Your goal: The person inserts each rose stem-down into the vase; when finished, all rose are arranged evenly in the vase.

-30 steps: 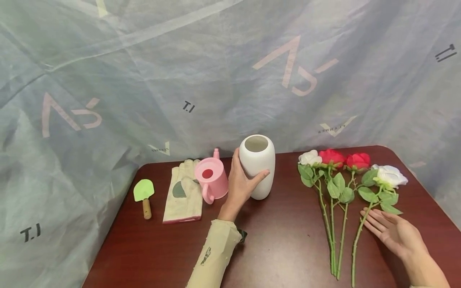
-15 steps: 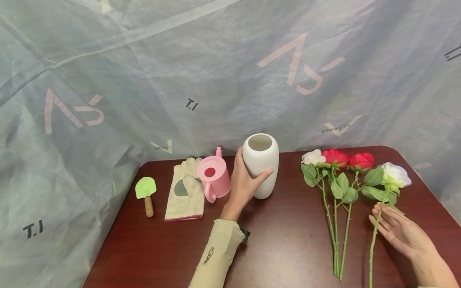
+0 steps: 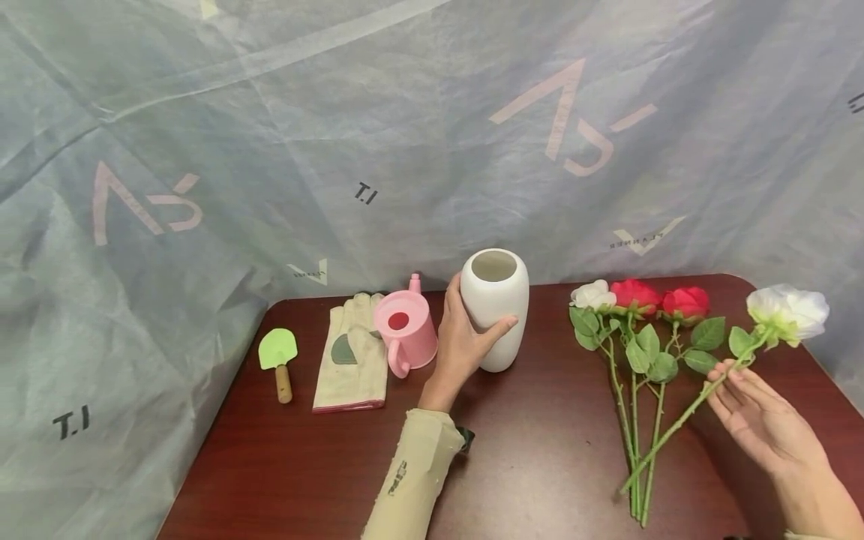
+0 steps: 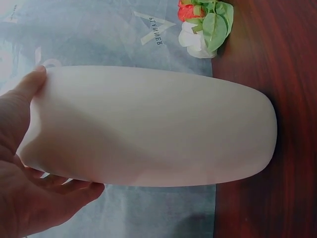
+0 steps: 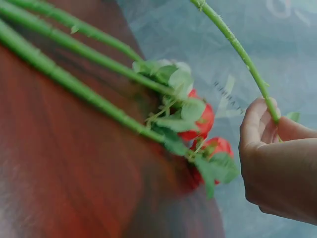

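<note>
My left hand (image 3: 466, 341) grips the side of a tall white vase (image 3: 498, 315), fingers round its far left and thumb across its front. In the left wrist view the vase (image 4: 158, 129) spans the picture, its base on the table. On the right, my right hand (image 3: 766, 420) pinches the green stem of a white rose (image 3: 788, 311) just below its leaves. The right wrist view shows the stem (image 5: 237, 47) between thumb and fingers, raised off the table. Beside it lie two red roses (image 3: 685, 301) and another white rose (image 3: 592, 295), stems toward me.
Left of the vase stand a pink watering can (image 3: 407, 330) and a pair of cream gloves (image 3: 351, 360). A small green trowel (image 3: 278, 352) with a wooden handle lies at the far left. A grey printed sheet (image 3: 405, 135) hangs behind the dark red table (image 3: 533, 465).
My right hand has taken hold of the nearest white rose and lifted it; its bloom moved right and its stem swung leftward over the others. My left hand keeps its grip on the vase.
</note>
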The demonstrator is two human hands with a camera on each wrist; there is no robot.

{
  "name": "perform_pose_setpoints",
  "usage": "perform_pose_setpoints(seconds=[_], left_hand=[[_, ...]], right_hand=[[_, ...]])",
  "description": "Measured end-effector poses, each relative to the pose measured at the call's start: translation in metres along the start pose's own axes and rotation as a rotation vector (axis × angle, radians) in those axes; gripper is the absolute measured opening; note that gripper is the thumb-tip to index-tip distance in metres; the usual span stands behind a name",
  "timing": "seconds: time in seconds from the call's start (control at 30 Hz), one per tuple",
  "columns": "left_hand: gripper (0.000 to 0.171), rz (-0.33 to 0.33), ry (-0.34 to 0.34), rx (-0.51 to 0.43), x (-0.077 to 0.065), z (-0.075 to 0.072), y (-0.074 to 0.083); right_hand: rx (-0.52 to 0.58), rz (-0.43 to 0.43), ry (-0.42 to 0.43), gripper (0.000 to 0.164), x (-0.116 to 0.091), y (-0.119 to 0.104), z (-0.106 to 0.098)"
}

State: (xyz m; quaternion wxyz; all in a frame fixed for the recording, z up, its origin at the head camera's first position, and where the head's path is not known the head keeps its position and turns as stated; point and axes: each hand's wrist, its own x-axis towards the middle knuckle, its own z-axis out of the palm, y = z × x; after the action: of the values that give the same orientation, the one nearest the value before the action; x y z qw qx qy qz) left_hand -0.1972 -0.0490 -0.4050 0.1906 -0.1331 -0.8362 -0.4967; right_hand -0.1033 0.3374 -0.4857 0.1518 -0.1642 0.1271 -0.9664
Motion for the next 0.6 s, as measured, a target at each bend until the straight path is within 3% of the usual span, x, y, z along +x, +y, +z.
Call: perform_pose_setpoints(seconds=[0.37, 0.6], left_hand=[[0.096, 0.012, 0.012, 0.001, 0.002, 0.002, -0.001], [0.096, 0.015, 0.013, 0.001, 0.001, 0.002, -0.002]], right_hand=[[0.14, -0.117, -0.02, 0.053, 0.027, -0.003, 0.034], [0.119, -0.215, 0.083, 0.043, 0.046, 0.001, 0.058]])
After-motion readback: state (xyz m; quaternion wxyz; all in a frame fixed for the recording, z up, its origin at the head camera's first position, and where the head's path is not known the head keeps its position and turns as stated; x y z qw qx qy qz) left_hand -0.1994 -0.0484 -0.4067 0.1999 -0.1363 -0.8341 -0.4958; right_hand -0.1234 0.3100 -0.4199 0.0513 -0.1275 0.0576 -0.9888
